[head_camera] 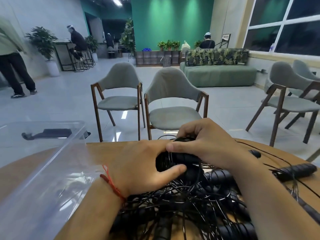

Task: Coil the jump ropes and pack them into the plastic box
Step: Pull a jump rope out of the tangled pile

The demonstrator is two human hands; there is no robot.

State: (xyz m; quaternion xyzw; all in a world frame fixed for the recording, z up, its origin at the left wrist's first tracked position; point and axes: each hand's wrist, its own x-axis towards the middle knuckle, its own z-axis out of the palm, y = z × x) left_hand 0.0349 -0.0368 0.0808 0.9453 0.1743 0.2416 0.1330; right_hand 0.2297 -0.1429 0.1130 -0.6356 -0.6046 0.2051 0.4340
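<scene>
both the left hand (147, 168) and right hand (204, 144) curl tight round one black rope bundle (174, 159) above the tangled pile (190, 205) on the table (97, 153); lifting it toward the plastic box (43, 170) (just left) could drag snagged loops along and undo the coil.

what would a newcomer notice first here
The big tangle of black jump ropes heaped on the wooden table, bottom centre. Just above it, the left hand and right hand grip one bundle of rope together. A clear plastic box sits at the left.
</scene>
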